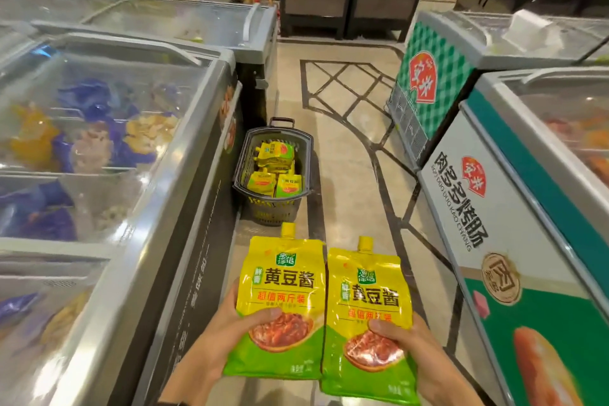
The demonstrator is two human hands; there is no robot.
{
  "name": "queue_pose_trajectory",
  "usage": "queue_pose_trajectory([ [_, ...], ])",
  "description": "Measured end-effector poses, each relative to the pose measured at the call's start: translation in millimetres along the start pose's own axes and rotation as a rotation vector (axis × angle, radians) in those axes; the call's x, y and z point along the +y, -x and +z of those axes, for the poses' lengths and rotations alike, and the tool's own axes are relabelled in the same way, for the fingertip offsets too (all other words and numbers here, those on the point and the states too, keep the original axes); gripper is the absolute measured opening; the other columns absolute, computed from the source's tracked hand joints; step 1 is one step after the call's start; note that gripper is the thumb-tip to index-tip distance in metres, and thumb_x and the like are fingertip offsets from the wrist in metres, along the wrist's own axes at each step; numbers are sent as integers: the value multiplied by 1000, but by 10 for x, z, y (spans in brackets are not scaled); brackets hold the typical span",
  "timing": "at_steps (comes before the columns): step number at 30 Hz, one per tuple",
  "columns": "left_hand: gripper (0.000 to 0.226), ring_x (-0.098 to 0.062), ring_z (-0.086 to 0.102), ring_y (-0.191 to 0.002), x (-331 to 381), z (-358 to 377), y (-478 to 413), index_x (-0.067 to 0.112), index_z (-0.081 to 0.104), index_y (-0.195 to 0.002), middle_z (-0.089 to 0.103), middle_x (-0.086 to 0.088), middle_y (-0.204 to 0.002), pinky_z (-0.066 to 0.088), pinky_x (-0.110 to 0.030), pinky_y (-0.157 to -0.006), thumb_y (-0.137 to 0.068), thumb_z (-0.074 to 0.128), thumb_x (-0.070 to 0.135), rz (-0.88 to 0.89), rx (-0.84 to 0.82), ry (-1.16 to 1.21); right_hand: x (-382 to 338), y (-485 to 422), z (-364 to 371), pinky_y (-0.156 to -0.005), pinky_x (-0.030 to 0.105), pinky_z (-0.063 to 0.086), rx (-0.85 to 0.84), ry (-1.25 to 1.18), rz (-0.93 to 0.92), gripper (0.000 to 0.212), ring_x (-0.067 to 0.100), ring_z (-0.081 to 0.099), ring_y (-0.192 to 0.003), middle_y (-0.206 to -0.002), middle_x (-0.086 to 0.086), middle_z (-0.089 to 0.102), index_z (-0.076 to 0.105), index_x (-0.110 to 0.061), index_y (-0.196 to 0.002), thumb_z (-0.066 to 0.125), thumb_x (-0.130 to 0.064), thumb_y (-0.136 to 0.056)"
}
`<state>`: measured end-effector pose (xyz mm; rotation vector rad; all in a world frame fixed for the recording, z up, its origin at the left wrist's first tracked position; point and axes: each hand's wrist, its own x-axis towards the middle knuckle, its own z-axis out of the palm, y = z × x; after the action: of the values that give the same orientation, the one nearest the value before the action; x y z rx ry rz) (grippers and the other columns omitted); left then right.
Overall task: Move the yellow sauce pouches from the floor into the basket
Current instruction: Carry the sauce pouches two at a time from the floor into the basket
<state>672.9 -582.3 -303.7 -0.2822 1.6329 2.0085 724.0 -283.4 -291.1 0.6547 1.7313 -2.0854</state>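
1. Head view: the left hand [211,349] grips one yellow sauce pouch [283,290] near its bottom, thumb across the front; the right hand [418,353] grips a second pouch [369,316] likewise.
2. Both pouches are upright, side by side, caps up, above the floor [346,175].
3. The basket [308,155] sits ahead beside a freezer [197,175], with more pouches [275,168] inside.
4. Likely best: carry both over the rim, lower them flat, then release.
5. Both hands reach in from below, fingers behind the packs.

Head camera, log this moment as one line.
left hand: holds yellow spouted sauce pouch | right hand: holds second yellow sauce pouch | grey plastic basket: on floor ahead, pouches inside
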Motion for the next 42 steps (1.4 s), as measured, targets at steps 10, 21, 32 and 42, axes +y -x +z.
queue_pose_trajectory([
  [10, 102, -30, 73, -103, 706, 55, -1454, 18, 51, -134, 74, -12, -115, 61, -43, -82, -42, 94, 21, -46, 76, -18, -711, -1703, -203, -80, 40, 53, -93, 9, 64, 105, 31, 74, -89, -99, 15, 77, 64, -8, -115, 97, -30, -17],
  [21, 115, -39, 69, -109, 1352, -111, -2881, 19, 50, -135, 71, -17, -121, 58, -53, -88, -34, 104, 29, -114, 140, 56, -1534, -3192, -107, -82, 44, 57, -95, -52, 144, 114, 38, 72, -96, -106, 18, 75, 63, -8, -119, 101, -32, -15],
  [32, 122, -35, 74, -99, 1815, -1317, -4877, 23, 53, -127, 76, -12, -111, 60, -47, -78, -18, 103, 41, -274, 229, 47, -1890, -4920, 414, -82, 44, 53, 42, -30, 244, 109, 31, 75, -90, -100, 15, 77, 66, -11, -113, 100, -34, -11],
  [42, 99, -27, 74, -101, 906, -2190, -7462, 18, 52, -135, 74, -10, -116, 62, -39, -78, -48, 97, 36, -400, 306, -42, -1030, -7429, 785, -66, 37, 61, 93, -61, 254, 83, 33, 75, -87, -100, 15, 77, 66, -9, -115, 97, -23, -39],
])
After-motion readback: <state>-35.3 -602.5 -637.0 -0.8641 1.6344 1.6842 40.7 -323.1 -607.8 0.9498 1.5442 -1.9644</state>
